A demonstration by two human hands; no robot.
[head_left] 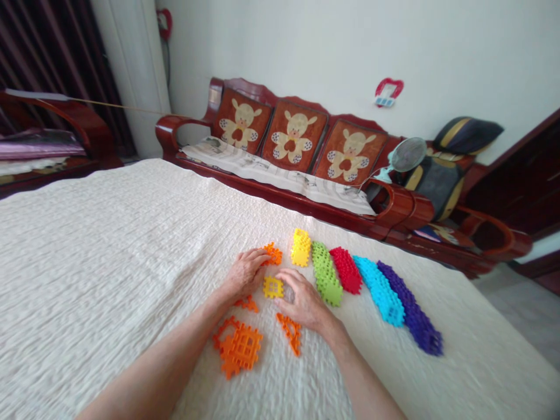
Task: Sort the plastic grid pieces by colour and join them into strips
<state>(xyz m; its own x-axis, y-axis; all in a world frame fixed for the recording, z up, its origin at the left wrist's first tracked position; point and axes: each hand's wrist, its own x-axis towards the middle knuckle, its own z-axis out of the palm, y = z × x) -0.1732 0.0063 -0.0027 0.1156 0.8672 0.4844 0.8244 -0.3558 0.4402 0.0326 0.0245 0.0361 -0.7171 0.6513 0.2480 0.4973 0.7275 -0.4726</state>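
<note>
On a cream quilted bedspread (109, 245) my left hand (245, 273) rests palm down with curled fingers, its tips on an orange waffle tile (273, 254). My right hand (303, 298) lies beside it, fingers bent over a small yellow waffle tile (273, 287) and touching it. Loose orange tiles lie near my wrists: a large one (240, 347), a thin one (292, 332) and a small one (247, 303). Behind the hands stand stacks of tiles in a row: yellow (301, 247), green (326, 273), red (345, 269), cyan (378, 289) and purple (411, 308).
A dark red wooden sofa (394, 210) with three animal-print cushions runs along the bed's far edge. A small fan (406, 155) and a striped bag (464, 135) sit at its right end. Another wooden seat (48, 134) stands at far left.
</note>
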